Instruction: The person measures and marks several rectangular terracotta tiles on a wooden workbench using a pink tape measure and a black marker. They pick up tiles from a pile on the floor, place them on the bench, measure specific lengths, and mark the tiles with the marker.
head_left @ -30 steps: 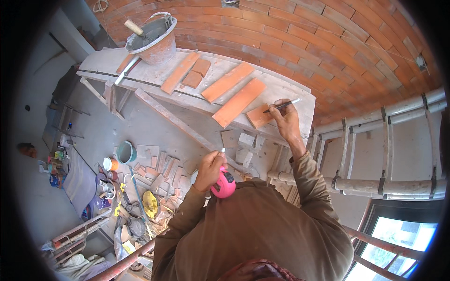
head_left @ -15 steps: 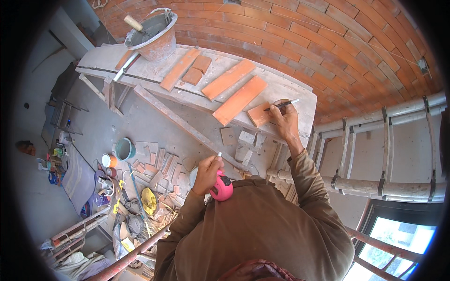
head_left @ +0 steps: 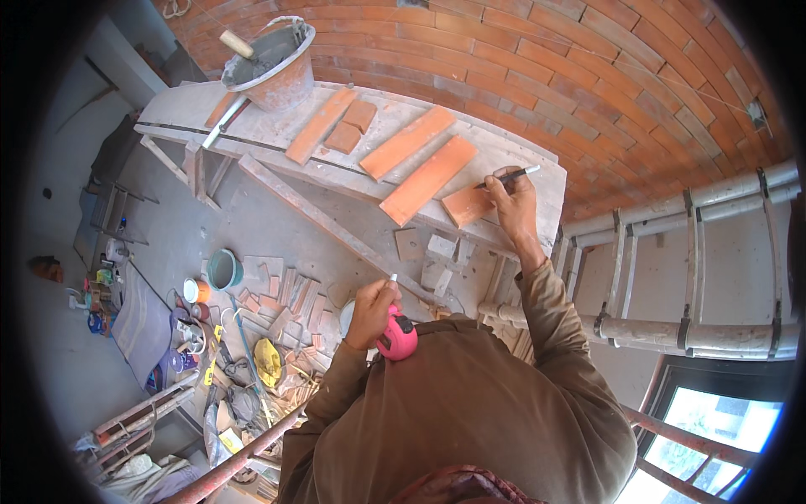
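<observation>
My right hand (head_left: 514, 212) grips a black marker (head_left: 520, 174) with a pale end, its tip at the upper right edge of a short orange brick piece (head_left: 462, 207). That piece lies on a mortar-dusted plank (head_left: 544, 191). Lower down, close to my body, my left hand (head_left: 369, 316) is closed round a pink and black tape measure (head_left: 398, 339). A small white tip (head_left: 393, 277) pokes out above its fingers; the rest of it is hidden. Left of the short piece lie two long brick strips, the nearer one (head_left: 426, 181) beside the farther one (head_left: 408, 143).
A bucket of grey mortar (head_left: 277, 80) with a wooden-handled tool stands far left on the plank. Behind rises a brick wall (head_left: 520, 67). Scaffold pipes (head_left: 697, 334) run at the right. Brick offcuts (head_left: 294, 290) and a teal bucket (head_left: 224, 270) are on the floor below.
My right hand has shifted slightly right with the marker, whose pale end now points a little farther up and right. My left hand keeps its place with the tape measure.
</observation>
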`<state>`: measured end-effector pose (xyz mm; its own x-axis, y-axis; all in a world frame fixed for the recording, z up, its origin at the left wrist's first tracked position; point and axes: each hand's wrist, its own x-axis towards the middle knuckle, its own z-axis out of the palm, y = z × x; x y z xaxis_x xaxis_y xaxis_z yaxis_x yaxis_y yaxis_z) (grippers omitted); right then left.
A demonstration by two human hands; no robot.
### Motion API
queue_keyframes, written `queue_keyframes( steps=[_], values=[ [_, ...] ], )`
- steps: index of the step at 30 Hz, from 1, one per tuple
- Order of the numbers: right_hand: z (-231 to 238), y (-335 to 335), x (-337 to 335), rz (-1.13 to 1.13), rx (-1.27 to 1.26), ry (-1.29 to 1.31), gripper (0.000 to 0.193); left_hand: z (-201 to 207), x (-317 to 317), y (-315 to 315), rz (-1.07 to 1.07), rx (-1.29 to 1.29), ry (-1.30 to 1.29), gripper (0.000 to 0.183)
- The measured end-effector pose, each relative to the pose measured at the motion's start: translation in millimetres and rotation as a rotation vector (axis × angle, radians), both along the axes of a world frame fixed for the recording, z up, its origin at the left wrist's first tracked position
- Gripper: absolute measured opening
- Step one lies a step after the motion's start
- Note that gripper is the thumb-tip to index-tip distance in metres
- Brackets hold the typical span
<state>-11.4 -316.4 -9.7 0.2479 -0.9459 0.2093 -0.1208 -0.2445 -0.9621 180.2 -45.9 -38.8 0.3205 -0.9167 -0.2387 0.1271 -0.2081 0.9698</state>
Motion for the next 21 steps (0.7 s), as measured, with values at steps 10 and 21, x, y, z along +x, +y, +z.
queue_keyframes(
  steps=[10, 21],
  values=[
    [-5.2, -49.2, 57.1, 0.091, -0.037, -0.003, 0.014, 4.2, -2.0, 5.1, 0.004, 0.011, 0.046, 0.034],
    [-16.4, -60.1, 66.6, 0.145, 0.043, -0.012, 0.018, -5.9, -2.7, 22.0, 0.078, 0.009, 0.076, 0.035]
  ],
)
